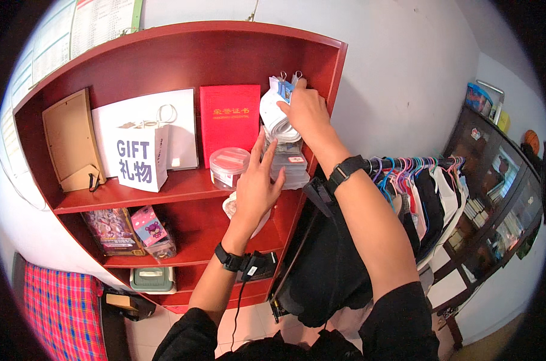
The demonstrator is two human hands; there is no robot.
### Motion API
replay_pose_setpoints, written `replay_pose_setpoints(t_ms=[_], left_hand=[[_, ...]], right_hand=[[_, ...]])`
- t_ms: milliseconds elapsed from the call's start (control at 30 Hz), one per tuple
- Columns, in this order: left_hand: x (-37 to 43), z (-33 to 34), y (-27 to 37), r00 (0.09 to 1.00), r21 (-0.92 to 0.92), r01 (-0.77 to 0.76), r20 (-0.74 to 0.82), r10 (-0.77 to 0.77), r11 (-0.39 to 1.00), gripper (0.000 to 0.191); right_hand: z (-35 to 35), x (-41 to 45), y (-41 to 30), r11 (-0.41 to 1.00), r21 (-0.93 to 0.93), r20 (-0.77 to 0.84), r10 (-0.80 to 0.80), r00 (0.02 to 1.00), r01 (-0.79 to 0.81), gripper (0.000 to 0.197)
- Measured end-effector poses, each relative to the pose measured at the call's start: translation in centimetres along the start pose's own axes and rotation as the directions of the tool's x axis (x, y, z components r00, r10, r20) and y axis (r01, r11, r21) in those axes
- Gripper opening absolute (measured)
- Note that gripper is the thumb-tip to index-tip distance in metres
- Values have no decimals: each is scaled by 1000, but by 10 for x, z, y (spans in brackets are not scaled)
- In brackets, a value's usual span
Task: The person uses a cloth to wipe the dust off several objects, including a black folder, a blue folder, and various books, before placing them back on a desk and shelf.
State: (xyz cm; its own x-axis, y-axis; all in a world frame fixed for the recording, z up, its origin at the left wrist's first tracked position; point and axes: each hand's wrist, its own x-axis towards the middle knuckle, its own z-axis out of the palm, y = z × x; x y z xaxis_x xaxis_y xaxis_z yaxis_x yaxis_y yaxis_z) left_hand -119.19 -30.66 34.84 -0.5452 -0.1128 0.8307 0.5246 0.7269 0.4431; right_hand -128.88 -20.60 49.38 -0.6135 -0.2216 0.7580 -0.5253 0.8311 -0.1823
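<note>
On the top shelf of a red wooden bookcase, my right hand [308,112] grips a curled bundle of white papers [275,110] near its upper edge. Metal binder clips [284,76] and a small blue item [284,91] sit at that edge, partly covered by my fingers. Beneath the bundle are stacked clear plastic boxes [290,163]. My left hand [260,182] is in front of these boxes with its fingers spread, holding nothing. Just beside it stands a round clear tub with a lid [229,162]. Behind the tub leans a red certificate folder [231,117].
A white gift bag [140,158], a white panel [182,106] and a picture frame's back [72,140] occupy the shelf's left. Lower shelves hold boxes [150,225] and a green-lidded container [151,279]. To the right are a clothes rack [417,162] and a dark cabinet [480,180].
</note>
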Motion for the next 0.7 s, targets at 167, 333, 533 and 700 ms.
replay_pose_setpoints(t_ms=[167, 333, 533, 700], left_hand=[[-1, 1, -4, 999, -28, 43, 24, -42, 999, 63], [1, 0, 2, 999, -16, 23, 34, -23, 1000, 66], [-1, 1, 1, 995, 43, 61, 72, -64, 997, 70], [-1, 8, 1, 996, 117, 52, 71, -60, 992, 71]], right_hand=[[-20, 6, -8, 998, -63, -69, -9, 998, 5, 47], [-35, 17, -4, 982, -121, -122, -158, 980, 143, 30], [-22, 27, 4, 974, -107, 21, -197, 980, 198, 35], [-13, 23, 3, 989, -62, 123, -125, 984, 134, 46]])
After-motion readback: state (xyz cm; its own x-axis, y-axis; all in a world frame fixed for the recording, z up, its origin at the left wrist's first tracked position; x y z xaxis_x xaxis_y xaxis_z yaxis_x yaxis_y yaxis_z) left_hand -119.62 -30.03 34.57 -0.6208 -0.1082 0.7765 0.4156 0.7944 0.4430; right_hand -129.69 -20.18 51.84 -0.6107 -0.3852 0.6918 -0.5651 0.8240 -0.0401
